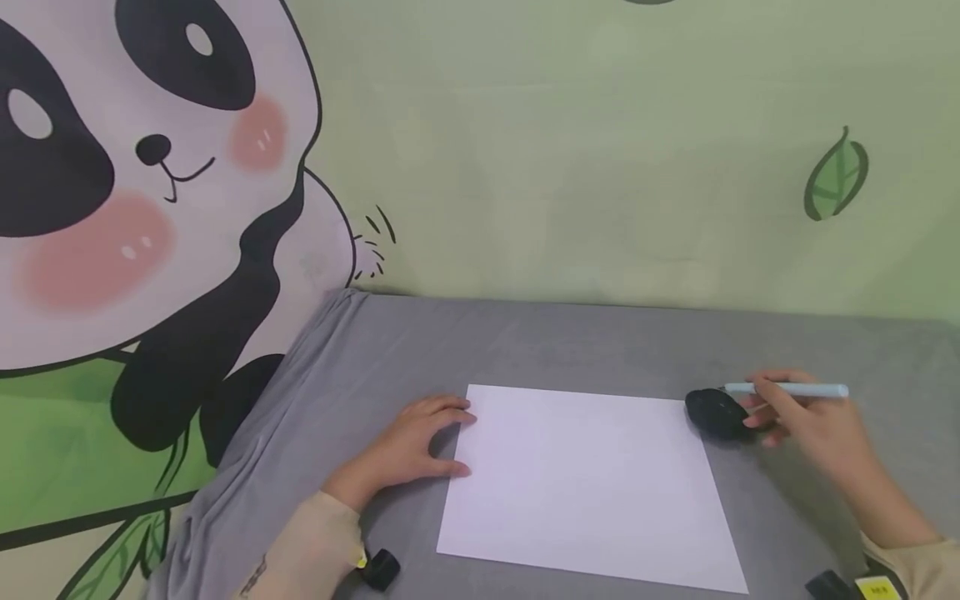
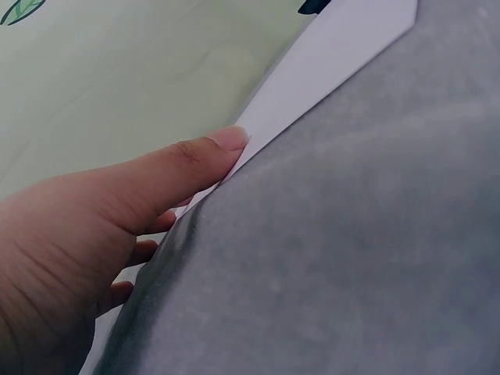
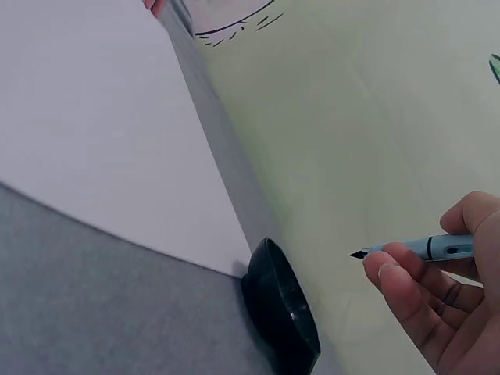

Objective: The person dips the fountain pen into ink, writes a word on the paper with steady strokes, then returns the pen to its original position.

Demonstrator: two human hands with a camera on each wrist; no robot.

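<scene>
Head view shows a white sheet (image 1: pixel 585 483) flat on the grey cloth-covered tabletop (image 1: pixel 600 342), short of the far edge, with no marks visible, so pen work seems not yet begun and the whole page is left. The left hand (image 1: pixel 405 442), fingers and thumb spread, touches the sheet's left edge; the right hand (image 1: pixel 821 433) pinches a pale blue pen (image 1: pixel 821 390), nib off the paper near its far right corner. A black dish-like object (image 1: pixel 715 414) hides that corner, a slight obstacle there; a printed panda backdrop (image 1: pixel 562 167) stands behind
</scene>
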